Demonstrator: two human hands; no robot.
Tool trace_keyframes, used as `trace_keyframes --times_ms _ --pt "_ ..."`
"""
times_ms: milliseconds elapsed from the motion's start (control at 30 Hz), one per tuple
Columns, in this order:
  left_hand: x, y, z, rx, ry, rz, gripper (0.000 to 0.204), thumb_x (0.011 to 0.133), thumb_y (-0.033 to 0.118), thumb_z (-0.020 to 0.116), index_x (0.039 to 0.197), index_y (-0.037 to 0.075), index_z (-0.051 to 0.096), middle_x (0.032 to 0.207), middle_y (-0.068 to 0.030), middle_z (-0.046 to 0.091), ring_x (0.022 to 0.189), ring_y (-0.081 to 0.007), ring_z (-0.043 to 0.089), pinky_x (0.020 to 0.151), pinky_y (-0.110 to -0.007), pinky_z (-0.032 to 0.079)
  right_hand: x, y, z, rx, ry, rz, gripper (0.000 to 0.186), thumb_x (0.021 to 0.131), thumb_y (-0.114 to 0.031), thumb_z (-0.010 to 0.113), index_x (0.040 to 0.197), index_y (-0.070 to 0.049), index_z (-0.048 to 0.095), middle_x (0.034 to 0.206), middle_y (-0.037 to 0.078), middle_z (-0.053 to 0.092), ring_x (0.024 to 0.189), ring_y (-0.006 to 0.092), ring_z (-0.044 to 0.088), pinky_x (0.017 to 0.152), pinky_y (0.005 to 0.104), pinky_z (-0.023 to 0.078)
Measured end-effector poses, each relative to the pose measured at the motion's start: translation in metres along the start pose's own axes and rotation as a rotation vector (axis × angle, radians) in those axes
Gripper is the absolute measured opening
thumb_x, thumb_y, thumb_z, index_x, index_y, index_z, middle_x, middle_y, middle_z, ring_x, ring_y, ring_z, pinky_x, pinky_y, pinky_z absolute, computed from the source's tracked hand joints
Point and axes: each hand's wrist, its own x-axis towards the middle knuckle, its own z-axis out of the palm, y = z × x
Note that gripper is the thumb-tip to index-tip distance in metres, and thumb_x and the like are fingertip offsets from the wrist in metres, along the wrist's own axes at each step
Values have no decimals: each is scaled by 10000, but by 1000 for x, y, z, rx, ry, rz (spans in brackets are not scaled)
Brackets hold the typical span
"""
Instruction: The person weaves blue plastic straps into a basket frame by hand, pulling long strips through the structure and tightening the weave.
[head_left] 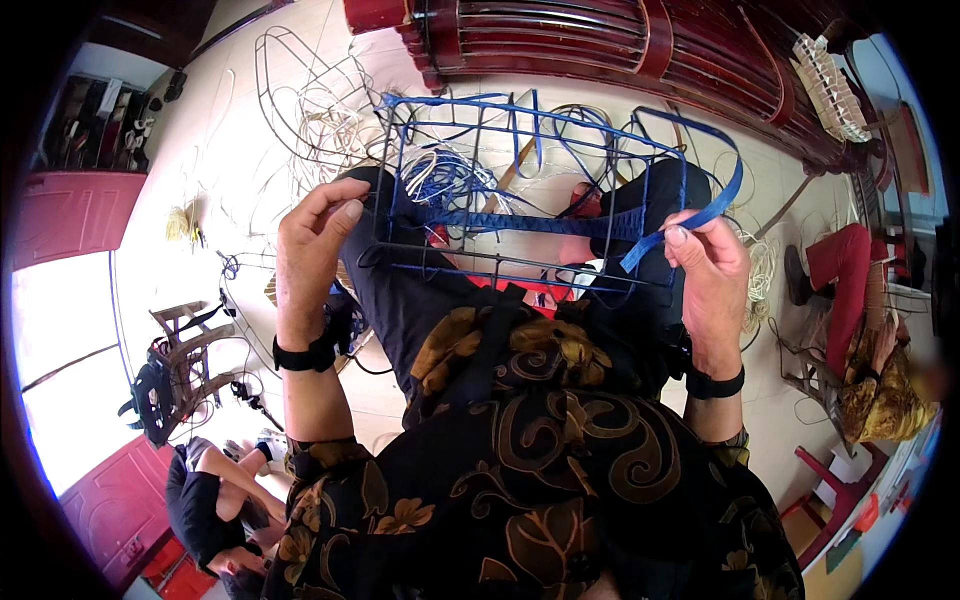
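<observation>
Blue strap [690, 218] pinched in right hand [712, 268] fingers; left hand [308, 250] fingers gripping wire basket frame [520, 190] edge.

Between the hands, the wire frame [520, 190] is dark, wound with blue strip [690, 215] that the right hand [712, 270] pinches. Both wrists wear black bands [305, 355]. Below the hands, the dress [520, 470] is black with golden-brown swirls and flowers. Beyond them, pale floor [230, 170] and dark red wooden bench [600, 40].
</observation>
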Motion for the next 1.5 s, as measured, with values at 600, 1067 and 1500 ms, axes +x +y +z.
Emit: trace_keyframes --times_ms 600,1067,1500 --pt "-42 -25 45 -350 243 160 106 885 100 663 918 0 650 1334 -150 521 1046 -180 584 800 -292 531 -2 -6 57 24 -164 -10 124 903 -64 676 997 16 667 829 14 640 700 58 576 655 200 504" --pt "-50 -28 46 -262 215 31 155 935 136 631 868 -3 639 722 41 553 683 -46 473 613 -203 388 -4 15 97 -176 -283 -201 88 874 -22 693 953 8 671 729 -15 616 655 19 499 572 189 411" --pt "-47 -37 42 -399 149 14 141 933 138 648 885 6 660 710 73 524 658 -25 428 590 -183 340 -5 16 98 -253 -289 -189 98 881 -46 687 953 16 663 737 32 660 660 36 555 575 201 446"
